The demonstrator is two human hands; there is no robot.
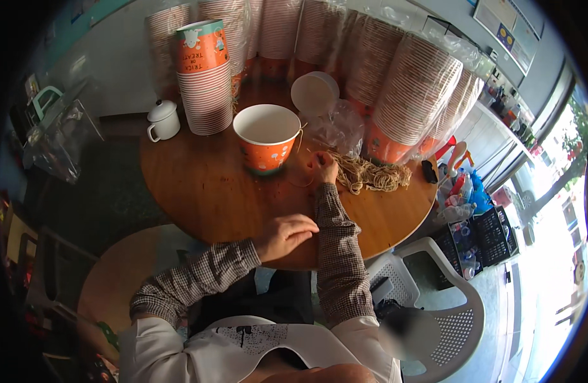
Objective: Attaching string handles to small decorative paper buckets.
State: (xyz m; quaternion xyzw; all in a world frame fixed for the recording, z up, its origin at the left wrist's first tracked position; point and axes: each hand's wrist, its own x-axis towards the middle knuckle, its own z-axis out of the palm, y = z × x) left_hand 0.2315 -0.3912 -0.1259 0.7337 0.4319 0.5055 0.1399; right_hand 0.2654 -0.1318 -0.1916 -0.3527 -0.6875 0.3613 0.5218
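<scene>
An orange paper bucket [266,153] with a white inside stands upright on the round wooden table, a bit of twine [301,129] at its right rim. To its right, my right hand [323,168] has its fingers curled at the left end of a pile of tan twine [370,175]. A thin strand appears to run from these fingers; the fingertips are partly hidden. Nearer to me, my left hand [286,237] hovers over the table's front part beside my right forearm, its fingers stretched out and holding nothing.
Tall stacks of nested buckets [415,89] in clear plastic line the table's back. An unwrapped stack [206,96] and a white lidded mug [163,120] stand at the left. Behind the twine lies a tipped white bucket [315,94] by crumpled plastic [345,127]. A grey chair [460,306] is at right.
</scene>
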